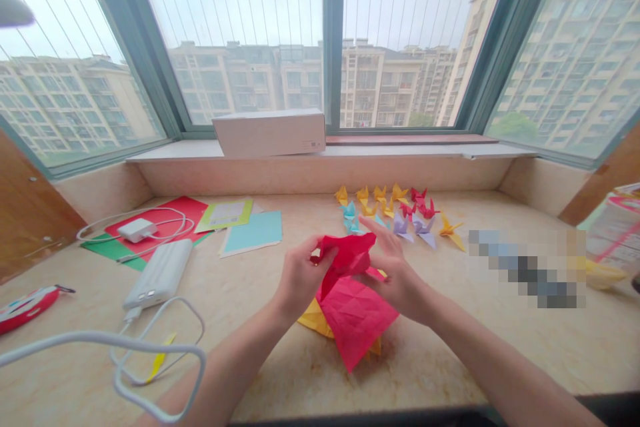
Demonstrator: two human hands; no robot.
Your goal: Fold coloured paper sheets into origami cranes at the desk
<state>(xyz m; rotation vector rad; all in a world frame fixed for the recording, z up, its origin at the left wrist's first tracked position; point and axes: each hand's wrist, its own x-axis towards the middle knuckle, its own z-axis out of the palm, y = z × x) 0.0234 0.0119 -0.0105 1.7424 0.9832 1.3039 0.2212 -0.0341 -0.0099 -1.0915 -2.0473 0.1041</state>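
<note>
Raised above the stone counter is a folded piece of red paper point(347, 255), with my left hand point(301, 273) pinching its left edge. At the paper's right side my right hand point(397, 273) grips it, some fingers raised behind. A creased pinkish-red sheet point(357, 320) hangs or lies just below; whether it joins the held paper I cannot tell. Yellow folded paper point(316, 320) shows from underneath it. Beyond my hands stand several paper cranes in rows: yellow ones point(369, 209), red ones point(427, 209), purple ones point(424, 230) and light blue ones point(349, 212).
On the left lie a white power bank point(159, 273), a charger plug point(137, 230), looping cable point(125, 340), coloured paper sheets point(255, 233) and a red-and-white tool point(30, 307). A white box point(270, 133) rests on the window ledge. A blurred patch point(525, 270) covers something at right.
</note>
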